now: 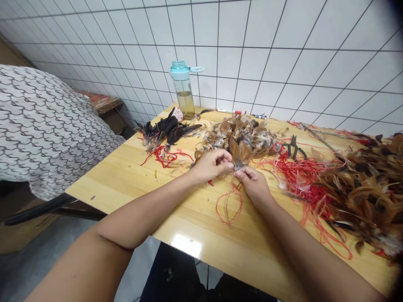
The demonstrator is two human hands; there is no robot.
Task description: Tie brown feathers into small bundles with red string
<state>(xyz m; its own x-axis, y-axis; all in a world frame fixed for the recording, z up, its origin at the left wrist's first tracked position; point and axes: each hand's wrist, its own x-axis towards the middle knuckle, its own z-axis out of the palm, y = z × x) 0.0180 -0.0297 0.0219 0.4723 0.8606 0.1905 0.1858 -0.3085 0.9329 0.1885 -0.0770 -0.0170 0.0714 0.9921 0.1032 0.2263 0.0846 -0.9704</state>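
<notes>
A small bunch of brown feathers [239, 152] with a grey, downy base stands up between my two hands over the table. My right hand [254, 183] pinches its base between thumb and fingertips. On the other side, my left hand [214, 166] has its fingers curled and its thumb pressed in at the edge of the same feathers. A loop of thin red string [216, 207] hangs below the fingertips onto the wood. Just behind lies a pile of brown and white feathers [252, 130]. Where the fingertips meet, fine detail is too small to make out.
Black feathers [170, 129] lie at the left, with red string [165, 157] in front. Black-handled pliers [294, 147], tangled red strings [299, 176] and a large brown feather heap [368, 184] fill the right. A water bottle [185, 94] and red marker [228, 111] stand or lie near the wall.
</notes>
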